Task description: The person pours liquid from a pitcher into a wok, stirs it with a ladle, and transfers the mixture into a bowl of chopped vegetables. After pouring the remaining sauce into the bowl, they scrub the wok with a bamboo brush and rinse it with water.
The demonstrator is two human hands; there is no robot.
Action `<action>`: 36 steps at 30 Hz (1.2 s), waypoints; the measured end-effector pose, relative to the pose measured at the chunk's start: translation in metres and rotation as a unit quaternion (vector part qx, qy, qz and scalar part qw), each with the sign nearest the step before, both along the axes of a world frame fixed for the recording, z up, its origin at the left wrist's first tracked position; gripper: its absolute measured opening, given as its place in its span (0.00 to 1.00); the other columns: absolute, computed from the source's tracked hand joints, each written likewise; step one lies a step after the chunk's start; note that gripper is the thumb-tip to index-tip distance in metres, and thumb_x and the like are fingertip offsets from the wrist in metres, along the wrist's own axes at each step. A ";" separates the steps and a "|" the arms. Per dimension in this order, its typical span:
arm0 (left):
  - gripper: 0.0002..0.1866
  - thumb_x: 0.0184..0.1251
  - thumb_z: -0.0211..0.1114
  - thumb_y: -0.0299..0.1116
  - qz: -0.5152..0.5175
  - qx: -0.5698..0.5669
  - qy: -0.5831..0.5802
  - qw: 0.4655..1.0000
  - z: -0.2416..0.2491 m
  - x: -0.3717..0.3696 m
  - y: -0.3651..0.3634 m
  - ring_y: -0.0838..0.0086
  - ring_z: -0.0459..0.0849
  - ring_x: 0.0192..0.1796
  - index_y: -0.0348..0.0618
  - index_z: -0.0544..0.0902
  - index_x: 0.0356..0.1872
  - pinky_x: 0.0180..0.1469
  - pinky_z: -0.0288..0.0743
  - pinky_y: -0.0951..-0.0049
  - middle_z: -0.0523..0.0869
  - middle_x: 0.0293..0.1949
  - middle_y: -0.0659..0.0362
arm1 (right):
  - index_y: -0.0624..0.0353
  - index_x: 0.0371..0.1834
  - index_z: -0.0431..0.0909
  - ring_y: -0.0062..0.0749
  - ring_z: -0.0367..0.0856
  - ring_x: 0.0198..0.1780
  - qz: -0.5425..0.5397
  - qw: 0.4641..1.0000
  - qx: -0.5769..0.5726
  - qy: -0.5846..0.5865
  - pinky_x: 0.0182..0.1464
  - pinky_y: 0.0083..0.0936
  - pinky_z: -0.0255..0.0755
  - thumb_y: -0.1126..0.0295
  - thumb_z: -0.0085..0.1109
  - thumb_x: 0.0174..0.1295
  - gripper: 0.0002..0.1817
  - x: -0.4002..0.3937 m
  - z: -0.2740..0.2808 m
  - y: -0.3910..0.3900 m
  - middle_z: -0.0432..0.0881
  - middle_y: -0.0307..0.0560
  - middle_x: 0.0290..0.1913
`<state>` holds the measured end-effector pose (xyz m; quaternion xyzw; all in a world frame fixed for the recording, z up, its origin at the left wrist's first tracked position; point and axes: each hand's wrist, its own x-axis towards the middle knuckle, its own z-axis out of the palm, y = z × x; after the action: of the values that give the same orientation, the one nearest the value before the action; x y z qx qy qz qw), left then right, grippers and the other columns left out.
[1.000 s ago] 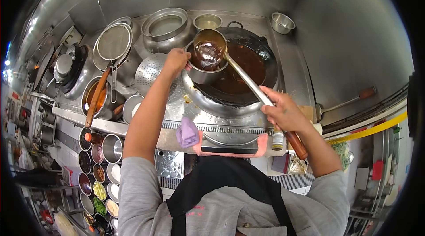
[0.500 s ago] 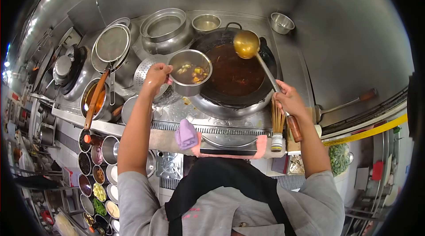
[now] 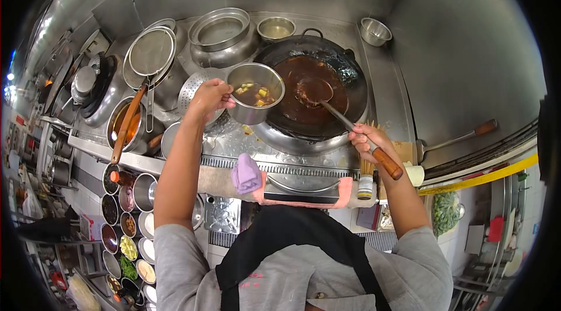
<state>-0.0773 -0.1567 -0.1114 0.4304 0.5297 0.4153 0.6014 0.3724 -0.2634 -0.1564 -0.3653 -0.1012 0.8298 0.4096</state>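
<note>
My left hand (image 3: 215, 98) grips the rim of a round steel pot (image 3: 251, 114), held up by the wok's left edge. Brown liquid with yellow and pale chunks lies inside the pot. A ladle (image 3: 345, 119) with a wooden handle end is in my right hand (image 3: 371, 139), fingers wrapped round its metal shaft. The ladle's bowl sits down in the dark brown sauce (image 3: 292, 106), partly covered by it. That sauce fills the lower part of a large black wok (image 3: 345, 68) on the stove.
A perforated skimmer (image 3: 190, 86) lies left of the pot. Behind stand a big steel pot (image 3: 216, 51) and a small bowl of liquid (image 3: 276, 29). A mesh strainer (image 3: 152, 52) rests further left. A purple cloth (image 3: 246, 174) lies on the front edge, with bamboo sticks (image 3: 366, 166) to the right.
The ladle has come down from above the wok's back edge into the sauce. My right hand has moved slightly left and lower. The pot has shifted a little to the right.
</note>
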 end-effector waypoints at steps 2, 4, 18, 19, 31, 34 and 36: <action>0.05 0.65 0.64 0.25 0.001 0.003 -0.004 1.000 0.002 0.003 0.002 0.73 0.82 0.24 0.39 0.76 0.32 0.30 0.84 0.76 0.78 0.28 0.59 | 0.59 0.45 0.64 0.16 0.70 0.20 0.008 1.000 0.003 0.015 0.14 0.14 0.65 0.77 0.52 0.70 0.07 -0.002 0.013 -0.005 0.76 0.48 0.31; 0.06 0.66 0.64 0.24 0.000 0.007 -0.009 1.000 0.004 0.006 0.003 0.71 0.81 0.24 0.38 0.75 0.31 0.31 0.85 0.73 0.78 0.28 0.57 | 0.60 0.47 0.64 0.16 0.70 0.20 0.013 1.000 0.015 -0.002 0.14 0.15 0.65 0.76 0.52 0.70 0.08 -0.005 0.034 -0.011 0.76 0.48 0.30; 0.07 0.67 0.63 0.23 0.003 0.022 -0.062 0.998 -0.002 0.020 0.008 0.70 0.82 0.25 0.36 0.74 0.31 0.32 0.87 0.71 0.77 0.28 0.56 | 0.69 0.68 0.60 0.14 0.68 0.18 0.058 0.975 0.156 -0.148 0.11 0.14 0.65 0.77 0.48 0.70 0.24 -0.053 0.154 -0.043 0.76 0.49 0.34; 0.07 0.67 0.63 0.23 0.004 0.025 -0.068 0.997 -0.004 0.019 0.007 0.70 0.82 0.25 0.36 0.74 0.31 0.32 0.87 0.71 0.77 0.28 0.57 | 0.68 0.69 0.60 0.15 0.68 0.18 0.065 0.971 0.157 -0.169 0.11 0.15 0.65 0.78 0.49 0.69 0.24 -0.058 0.155 -0.045 0.76 0.49 0.34; 0.07 0.68 0.63 0.25 0.020 0.046 -0.105 0.993 -0.025 -0.003 -0.008 0.71 0.82 0.25 0.38 0.73 0.33 0.31 0.87 0.71 0.78 0.28 0.57 | 0.64 0.74 0.60 0.14 0.70 0.19 0.154 0.773 0.406 -0.463 0.16 0.18 0.68 0.78 0.54 0.63 0.33 -0.081 0.113 -0.066 0.77 0.39 0.30; 0.06 0.69 0.63 0.27 0.011 0.043 -0.097 0.994 -0.026 -0.006 -0.012 0.74 0.82 0.25 0.42 0.74 0.34 0.31 0.85 0.75 0.78 0.27 0.60 | 0.64 0.75 0.59 0.14 0.70 0.18 0.131 0.862 0.318 -0.373 0.15 0.17 0.68 0.79 0.54 0.63 0.34 -0.072 0.120 -0.059 0.75 0.38 0.29; 0.06 0.69 0.63 0.27 0.012 0.041 -0.097 0.994 -0.027 -0.006 -0.012 0.74 0.82 0.25 0.42 0.75 0.34 0.30 0.85 0.76 0.78 0.27 0.60 | 0.65 0.75 0.58 0.14 0.70 0.16 0.094 0.899 0.277 -0.324 0.14 0.15 0.67 0.78 0.55 0.63 0.35 -0.059 0.116 -0.045 0.74 0.38 0.27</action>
<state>-0.0837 -0.1685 -0.1379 0.4062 0.4563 0.4836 0.6268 0.3139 -0.3083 -0.0405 -0.4747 -0.4884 0.6384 0.3586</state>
